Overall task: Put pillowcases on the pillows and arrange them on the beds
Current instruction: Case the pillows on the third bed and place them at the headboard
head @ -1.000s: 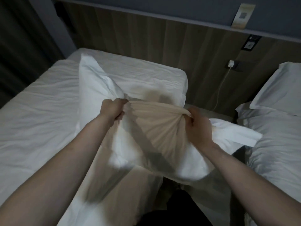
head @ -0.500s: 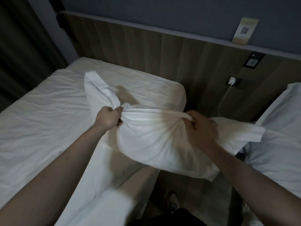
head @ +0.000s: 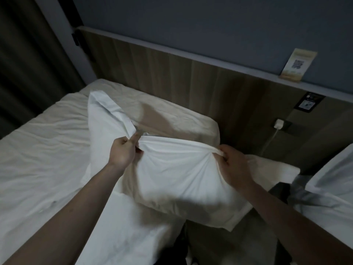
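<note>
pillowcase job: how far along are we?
Done: the pillow on the right bed looks cased and placed. In hand: left hand and right hand grip the pillowcase opening, pillow apparently inside. Left: set it on the left bed, which shows no placed pillow.

card [head: 299,65] on ledge | charger [head: 278,124] plugged in | curtain [head: 28,64] left

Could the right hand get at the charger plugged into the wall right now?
Probably not at once: the right hand is gripping the pillowcase, though nothing blocks the path to the charger.
</note>
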`<state>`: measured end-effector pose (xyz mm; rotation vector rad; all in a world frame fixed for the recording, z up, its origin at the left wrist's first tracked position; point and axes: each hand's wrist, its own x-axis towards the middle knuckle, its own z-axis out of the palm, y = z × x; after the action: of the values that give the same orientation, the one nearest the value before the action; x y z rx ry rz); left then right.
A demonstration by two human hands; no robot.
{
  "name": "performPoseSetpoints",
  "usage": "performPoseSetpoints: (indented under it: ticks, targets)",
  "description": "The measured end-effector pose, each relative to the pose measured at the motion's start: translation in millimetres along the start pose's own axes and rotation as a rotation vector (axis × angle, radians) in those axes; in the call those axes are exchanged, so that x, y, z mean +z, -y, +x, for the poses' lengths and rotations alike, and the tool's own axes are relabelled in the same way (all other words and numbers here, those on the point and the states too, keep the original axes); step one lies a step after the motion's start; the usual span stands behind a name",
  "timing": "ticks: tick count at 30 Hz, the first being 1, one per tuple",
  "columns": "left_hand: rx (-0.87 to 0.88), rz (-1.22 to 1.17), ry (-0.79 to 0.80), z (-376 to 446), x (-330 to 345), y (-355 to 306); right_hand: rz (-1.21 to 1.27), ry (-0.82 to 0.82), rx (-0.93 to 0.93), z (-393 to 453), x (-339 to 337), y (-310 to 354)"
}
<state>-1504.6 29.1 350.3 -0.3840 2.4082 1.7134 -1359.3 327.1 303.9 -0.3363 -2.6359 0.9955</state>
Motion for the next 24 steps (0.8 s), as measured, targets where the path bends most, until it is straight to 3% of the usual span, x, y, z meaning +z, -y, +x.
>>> performPoseSetpoints:
  ticks: [10,24]
  targets:
    - [0.019,-0.144,0.029,113.3,60.8,-40.9,-0.02,-0.016,-0.003,101.3,17.5,-28.7]
    - [-0.006,0.004,0.041,250.6,160.5,-110.7,-0.167,-0.071,0.08,274.5,33.5,-98.4]
